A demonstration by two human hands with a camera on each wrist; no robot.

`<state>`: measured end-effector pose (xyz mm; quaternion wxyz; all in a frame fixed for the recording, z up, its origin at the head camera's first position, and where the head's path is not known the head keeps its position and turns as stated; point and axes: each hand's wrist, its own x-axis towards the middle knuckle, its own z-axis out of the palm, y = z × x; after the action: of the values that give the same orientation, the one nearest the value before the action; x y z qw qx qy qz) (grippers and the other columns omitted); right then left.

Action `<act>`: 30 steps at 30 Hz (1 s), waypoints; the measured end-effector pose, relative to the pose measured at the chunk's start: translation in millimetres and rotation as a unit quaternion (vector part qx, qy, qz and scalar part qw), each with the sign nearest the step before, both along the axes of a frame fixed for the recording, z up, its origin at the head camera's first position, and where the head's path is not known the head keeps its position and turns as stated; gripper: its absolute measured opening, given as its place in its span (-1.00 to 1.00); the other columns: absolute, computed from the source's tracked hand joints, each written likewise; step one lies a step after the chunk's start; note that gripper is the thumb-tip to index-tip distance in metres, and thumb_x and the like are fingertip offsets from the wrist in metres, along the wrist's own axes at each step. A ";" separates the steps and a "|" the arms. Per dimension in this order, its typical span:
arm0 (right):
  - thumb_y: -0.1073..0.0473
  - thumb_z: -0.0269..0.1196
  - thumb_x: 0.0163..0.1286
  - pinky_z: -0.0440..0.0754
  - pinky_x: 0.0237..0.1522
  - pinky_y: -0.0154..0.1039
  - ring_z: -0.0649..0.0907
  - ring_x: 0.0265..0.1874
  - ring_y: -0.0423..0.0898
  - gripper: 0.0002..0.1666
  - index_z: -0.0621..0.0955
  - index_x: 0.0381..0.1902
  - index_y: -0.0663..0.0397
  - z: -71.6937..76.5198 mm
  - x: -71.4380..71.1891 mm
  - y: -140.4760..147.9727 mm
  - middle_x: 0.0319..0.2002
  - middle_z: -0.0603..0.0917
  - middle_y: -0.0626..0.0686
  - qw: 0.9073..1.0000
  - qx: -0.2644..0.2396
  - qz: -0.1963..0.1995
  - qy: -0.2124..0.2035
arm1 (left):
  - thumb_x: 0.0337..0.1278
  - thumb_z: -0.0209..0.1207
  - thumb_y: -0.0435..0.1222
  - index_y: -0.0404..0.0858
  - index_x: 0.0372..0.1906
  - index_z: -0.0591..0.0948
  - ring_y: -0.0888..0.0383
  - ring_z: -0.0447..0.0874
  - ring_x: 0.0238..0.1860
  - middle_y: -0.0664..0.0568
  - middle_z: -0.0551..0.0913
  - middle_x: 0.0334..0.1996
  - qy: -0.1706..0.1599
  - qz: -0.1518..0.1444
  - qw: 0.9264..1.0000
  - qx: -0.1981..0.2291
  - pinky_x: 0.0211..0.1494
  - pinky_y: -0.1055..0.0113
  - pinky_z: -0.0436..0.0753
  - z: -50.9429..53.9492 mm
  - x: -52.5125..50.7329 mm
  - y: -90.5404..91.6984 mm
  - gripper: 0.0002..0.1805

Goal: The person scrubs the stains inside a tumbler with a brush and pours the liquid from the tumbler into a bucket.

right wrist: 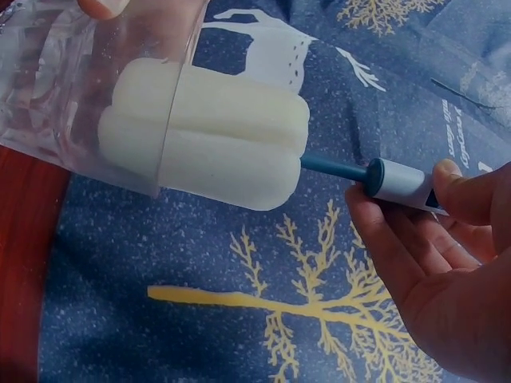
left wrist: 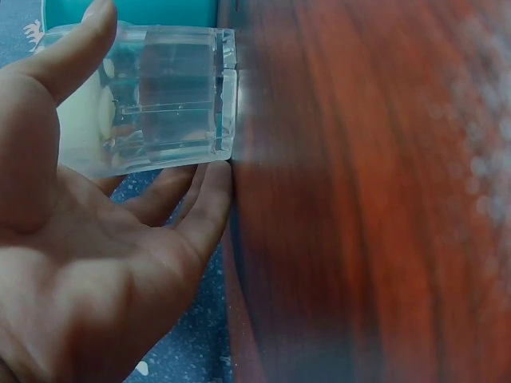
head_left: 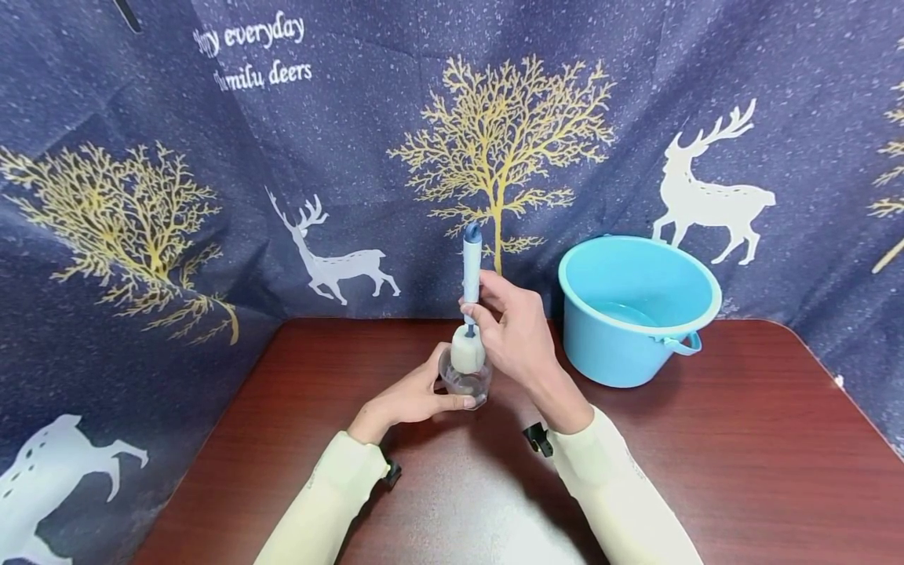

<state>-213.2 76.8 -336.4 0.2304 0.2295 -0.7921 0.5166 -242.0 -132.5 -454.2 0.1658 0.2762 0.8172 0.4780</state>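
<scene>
A clear faceted cup [head_left: 462,386] stands upright between the thumb and fingers of my left hand [head_left: 410,396], which grips it around the sides. In the left wrist view the base of the cup [left wrist: 176,100] appears to meet the tabletop. My right hand [head_left: 521,333] pinches the pale blue handle of a sponge cup brush [head_left: 472,267] held upright above the cup. The brush's white lobed sponge head [right wrist: 239,136] is partly inside the cup's mouth, with its upper part sticking out. A dark blue stem joins head and handle.
A light blue bucket [head_left: 621,345] with a side handle stands at the back right of the reddish-brown wooden table [head_left: 741,455]. Behind the table hangs a dark blue cloth [head_left: 424,235] printed with deer and golden trees.
</scene>
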 end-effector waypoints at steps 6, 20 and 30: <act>0.34 0.39 0.45 0.71 -0.27 -0.15 0.80 -0.24 -0.19 -0.71 0.71 0.07 -0.03 2.5 -0.2 2.0 -0.19 0.86 -0.03 1.000 0.006 -0.005 0.006 | 0.29 0.48 -0.13 -0.03 0.48 0.17 0.13 0.48 0.41 0.05 0.41 0.39 0.000 0.002 1.000 0.003 0.52 0.03 0.44 -0.4 -0.5 0.3 -0.15; 0.32 0.39 0.45 0.69 -0.26 -0.13 0.79 -0.30 -0.17 -0.72 0.69 0.06 -0.02 4.1 2.1 3.8 -0.22 0.85 -0.05 1.000 0.026 -0.012 0.004 | 0.28 0.49 -0.12 0.02 0.51 0.16 0.16 0.45 0.42 0.10 0.38 0.42 0.005 0.009 1.000 -0.010 0.52 0.08 0.45 -0.7 0.0 0.5 -0.11; 0.39 0.38 0.42 0.69 -0.26 -0.11 0.82 -0.31 -0.08 -0.72 0.68 0.02 0.02 6.4 5.3 3.8 -0.26 0.85 0.02 1.000 0.019 0.008 -0.005 | 0.28 0.48 -0.12 0.01 0.54 0.15 0.17 0.49 0.37 0.08 0.45 0.36 -0.001 0.012 1.000 -0.003 0.50 0.07 0.46 2.3 3.3 1.2 -0.09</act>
<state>-207.9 80.7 -330.0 0.2180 0.2373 -0.8011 0.5044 -238.7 -131.3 -451.9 0.1612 0.2655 0.8217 0.4779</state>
